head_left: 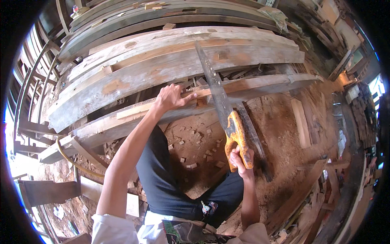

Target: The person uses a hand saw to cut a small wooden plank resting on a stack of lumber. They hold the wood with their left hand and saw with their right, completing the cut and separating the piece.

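My right hand [242, 162] is closed round the yellow, paint-worn handle of a handsaw [221, 99]. The long grey blade slants away from me and crosses a narrow wooden strip [136, 110] lying along the top of a timber beam [101, 132]. To the left of the blade, my left hand [172, 97] presses on the strip, its fingers bent over the far side and its thumb pointing toward the saw. The fingertips are partly hidden. Whether the teeth are sunk in the wood cannot be made out.
Wide planks [138, 75] lie beyond the beam, with more stacked boards [170, 18] farther off. Small wood offcuts [197, 138] litter the dirt floor between my legs. A short board [300, 124] lies at right, and scrap lumber [304, 199] at lower right. A yellowish hose [73, 162] curves at left.
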### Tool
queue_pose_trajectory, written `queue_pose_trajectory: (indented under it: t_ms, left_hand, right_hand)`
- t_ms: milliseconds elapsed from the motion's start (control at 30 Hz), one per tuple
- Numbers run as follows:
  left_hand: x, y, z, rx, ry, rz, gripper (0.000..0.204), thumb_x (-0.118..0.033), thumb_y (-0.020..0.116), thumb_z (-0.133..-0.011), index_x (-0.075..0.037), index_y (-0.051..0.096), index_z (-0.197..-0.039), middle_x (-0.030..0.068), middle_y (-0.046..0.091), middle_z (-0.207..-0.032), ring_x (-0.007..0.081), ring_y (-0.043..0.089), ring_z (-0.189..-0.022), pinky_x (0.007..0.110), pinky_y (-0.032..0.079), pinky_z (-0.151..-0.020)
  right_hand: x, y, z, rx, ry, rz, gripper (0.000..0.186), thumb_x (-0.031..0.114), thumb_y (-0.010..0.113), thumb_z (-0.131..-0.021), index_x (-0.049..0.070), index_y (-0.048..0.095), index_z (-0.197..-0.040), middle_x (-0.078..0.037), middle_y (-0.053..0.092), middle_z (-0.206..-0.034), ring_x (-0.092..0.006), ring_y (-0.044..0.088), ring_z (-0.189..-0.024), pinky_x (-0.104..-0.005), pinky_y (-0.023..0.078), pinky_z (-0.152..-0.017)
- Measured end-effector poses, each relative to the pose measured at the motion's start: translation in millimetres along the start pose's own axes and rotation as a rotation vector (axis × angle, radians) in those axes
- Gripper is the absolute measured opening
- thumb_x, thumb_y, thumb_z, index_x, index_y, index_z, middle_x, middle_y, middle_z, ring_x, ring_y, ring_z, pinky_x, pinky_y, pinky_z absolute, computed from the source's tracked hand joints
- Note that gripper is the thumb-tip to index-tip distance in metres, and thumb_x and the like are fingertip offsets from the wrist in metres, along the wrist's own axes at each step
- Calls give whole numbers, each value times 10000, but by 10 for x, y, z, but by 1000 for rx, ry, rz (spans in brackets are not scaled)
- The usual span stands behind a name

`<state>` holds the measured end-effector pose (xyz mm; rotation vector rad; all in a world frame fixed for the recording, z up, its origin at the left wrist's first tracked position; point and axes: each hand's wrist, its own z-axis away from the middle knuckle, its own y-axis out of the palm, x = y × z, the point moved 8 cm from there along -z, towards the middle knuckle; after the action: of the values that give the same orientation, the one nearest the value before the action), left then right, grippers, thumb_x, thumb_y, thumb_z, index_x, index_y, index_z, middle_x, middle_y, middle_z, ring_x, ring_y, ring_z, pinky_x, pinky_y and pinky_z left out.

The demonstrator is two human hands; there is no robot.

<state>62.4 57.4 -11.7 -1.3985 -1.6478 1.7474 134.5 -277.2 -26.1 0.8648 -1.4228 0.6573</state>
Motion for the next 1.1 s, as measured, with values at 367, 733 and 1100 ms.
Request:
queue_pose_trajectory:
  t_ms: [367,733,1100]
  left_hand:
    - [21,65,-22,28,19,-15,892,-821,436,-800,41,658,-757,284,625,-655,424,677,-731,485,556,-678]
    - [4,67,-27,40,24,-62,782,-728,527,-821,41,668,-824,277,630,-679,442,655,-739,502,533,-690]
    - [-52,80,-42,-2,91,-100,726,-695,559,-821,12,690,-920,250,628,-662,411,660,-706,474,534,-650]
  right_hand:
    - [97,229,-13,98,-376,153,133,-9,642,-845,47,524,-869,-67,584,-746,-192,620,-714,-322,502,-696]
    - [-237,162,52,-45,-385,224,195,160,681,-839,93,506,-787,-8,523,-562,-107,527,-467,-272,414,-479]
    - [-178,200,116,-45,-450,324,194,119,677,-815,93,503,-733,-21,521,-572,-151,528,-486,-286,416,-497]
